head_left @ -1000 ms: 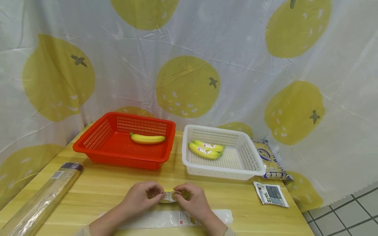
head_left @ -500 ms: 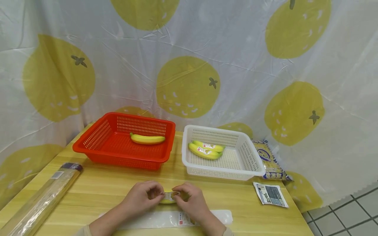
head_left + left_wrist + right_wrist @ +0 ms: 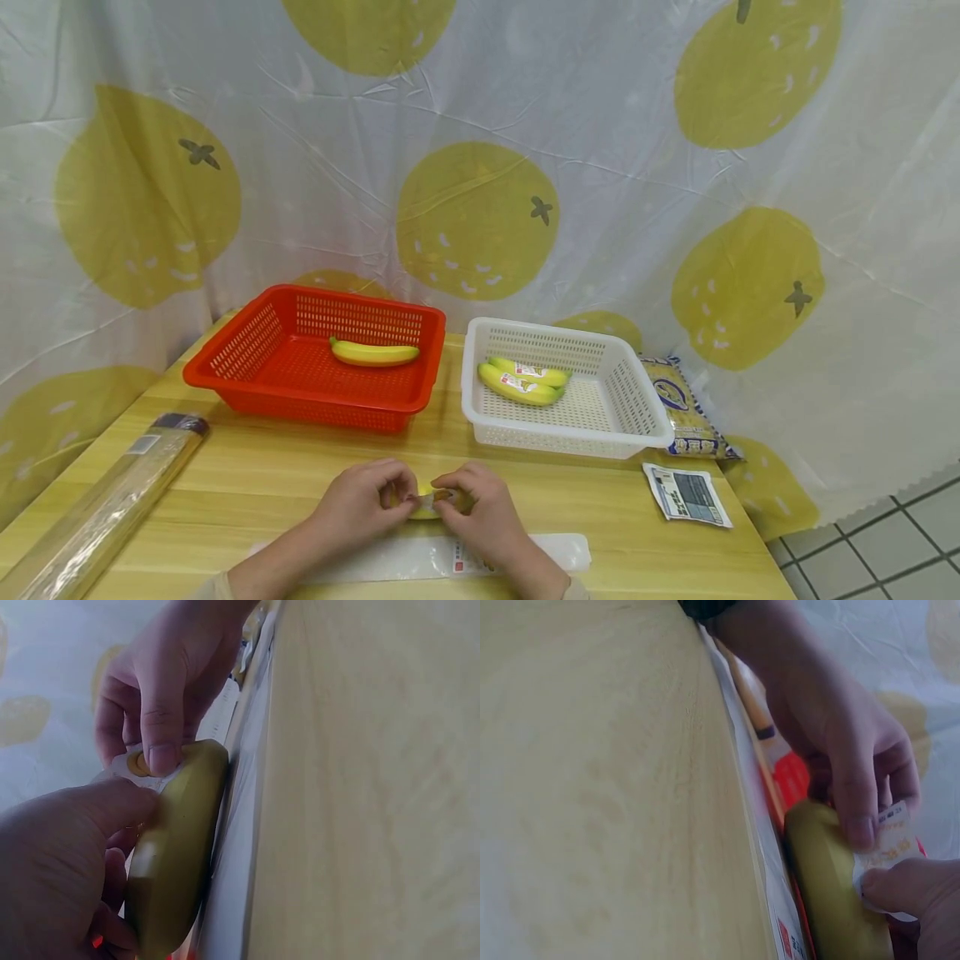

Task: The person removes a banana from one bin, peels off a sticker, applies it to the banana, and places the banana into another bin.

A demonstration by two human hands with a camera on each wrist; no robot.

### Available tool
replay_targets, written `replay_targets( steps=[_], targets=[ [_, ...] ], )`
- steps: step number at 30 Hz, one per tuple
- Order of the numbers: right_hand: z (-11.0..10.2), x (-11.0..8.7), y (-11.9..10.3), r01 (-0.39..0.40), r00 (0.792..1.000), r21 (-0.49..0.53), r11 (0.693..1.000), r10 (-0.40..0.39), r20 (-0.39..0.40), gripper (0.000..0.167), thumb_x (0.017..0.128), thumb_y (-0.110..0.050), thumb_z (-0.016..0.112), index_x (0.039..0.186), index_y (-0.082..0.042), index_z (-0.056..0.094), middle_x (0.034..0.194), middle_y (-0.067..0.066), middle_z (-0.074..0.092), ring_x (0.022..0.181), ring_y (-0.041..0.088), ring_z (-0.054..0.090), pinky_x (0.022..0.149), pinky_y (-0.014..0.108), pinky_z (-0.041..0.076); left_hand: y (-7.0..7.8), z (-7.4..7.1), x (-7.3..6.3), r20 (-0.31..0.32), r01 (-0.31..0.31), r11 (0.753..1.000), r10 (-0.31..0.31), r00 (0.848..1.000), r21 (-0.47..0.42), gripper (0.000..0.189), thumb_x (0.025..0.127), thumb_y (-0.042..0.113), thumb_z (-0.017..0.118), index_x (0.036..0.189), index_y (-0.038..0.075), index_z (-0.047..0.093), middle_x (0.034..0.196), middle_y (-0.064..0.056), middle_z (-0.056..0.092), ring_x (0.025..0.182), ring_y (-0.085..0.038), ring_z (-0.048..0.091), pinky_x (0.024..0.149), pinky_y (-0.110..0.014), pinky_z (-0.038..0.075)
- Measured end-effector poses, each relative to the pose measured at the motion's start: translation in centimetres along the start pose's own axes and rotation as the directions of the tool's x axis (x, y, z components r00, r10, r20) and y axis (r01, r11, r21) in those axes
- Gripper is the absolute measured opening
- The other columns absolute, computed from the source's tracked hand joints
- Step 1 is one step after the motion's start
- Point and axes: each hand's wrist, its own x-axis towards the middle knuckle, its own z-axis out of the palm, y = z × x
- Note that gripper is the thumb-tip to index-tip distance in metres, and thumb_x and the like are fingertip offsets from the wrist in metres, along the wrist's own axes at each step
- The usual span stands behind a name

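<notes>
A yellow banana (image 3: 177, 847) lies on the table in front of me, its ends partly covered by my hands in the head view. A small white sticker label (image 3: 889, 844) with a banana print stands against its side. My left hand (image 3: 367, 498) pinches one end of the label between thumb and fingers, close to the banana. The opposite end is pinched by my right hand (image 3: 483, 510), thumb on the printed face. Under my wrists lies a white label strip (image 3: 397, 560) with another printed sticker (image 3: 467, 557) on it, partly hidden by the right forearm.
Behind the hands stand a red basket (image 3: 315, 408) holding one banana (image 3: 375, 354) and a white basket (image 3: 555, 437) with two labelled bananas (image 3: 517, 385). A wrapped roll (image 3: 112, 508) lies left. Right are a yellow bag (image 3: 678, 404) and a small packet (image 3: 686, 496).
My right hand has shifted slightly left, nearer the left hand. The label, flatter over the banana before, now looks tilted and bent between the fingers. Baskets and other items are unmoved.
</notes>
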Motion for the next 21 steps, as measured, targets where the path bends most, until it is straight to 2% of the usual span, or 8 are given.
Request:
replay_targets(
  steps=[7, 12, 17, 21],
  targets=[
    [0.07, 0.22, -0.30, -0.026, 1.000, -0.041, 0.999, 0.027, 0.005, 0.027, 0.079, -0.004, 0.085, 0.104, -0.008, 0.077, 0.091, -0.005, 0.069, 0.084, 0.010, 0.063, 0.074, 0.020, 0.050, 0.54, 0.01, 0.11, -0.005, 0.067, 0.995, -0.067, 0.998, 0.080, 0.034, 0.077, 0.024, 0.090, 0.083, 0.036, 0.059, 0.080, 0.016, 0.055, 0.061, 0.006, 0.043, 0.054, -0.018, 0.039],
    [0.11, 0.23, -0.30, -0.057, 0.998, -0.054, 0.997, 0.057, 0.000, 0.037, 0.078, -0.005, 0.086, 0.112, -0.009, 0.074, 0.092, -0.004, 0.069, 0.086, 0.012, 0.064, 0.078, 0.023, 0.052, 0.47, -0.10, 0.28, 0.016, 0.098, 0.993, -0.100, 0.995, 0.061, 0.036, 0.078, 0.025, 0.091, 0.094, 0.032, 0.059, 0.083, 0.018, 0.057, 0.060, 0.005, 0.044, 0.052, -0.018, 0.039],
    [0.12, 0.21, -0.24, -0.097, 0.995, -0.045, 0.994, 0.097, 0.005, 0.051, 0.078, -0.005, 0.087, 0.124, -0.008, 0.063, 0.098, -0.004, 0.069, 0.092, 0.009, 0.064, 0.084, 0.027, 0.055, 0.15, -0.24, 0.23, 0.028, 0.085, 0.996, -0.085, 0.996, 0.005, 0.039, 0.082, 0.018, 0.087, 0.101, 0.028, 0.054, 0.084, 0.021, 0.059, 0.060, 0.004, 0.048, 0.052, -0.019, 0.042],
    [-0.01, 0.24, -0.25, -0.086, 0.996, 0.012, 0.996, 0.086, 0.013, 0.051, 0.078, 0.000, 0.085, 0.119, -0.009, 0.055, 0.102, -0.005, 0.068, 0.096, 0.009, 0.065, 0.088, 0.031, 0.055, 0.03, -0.33, 0.14, 0.023, 0.058, 0.998, -0.058, 0.998, -0.016, 0.037, 0.083, 0.013, 0.085, 0.098, 0.028, 0.054, 0.077, 0.019, 0.055, 0.061, 0.004, 0.048, 0.052, -0.019, 0.043]
  ],
)
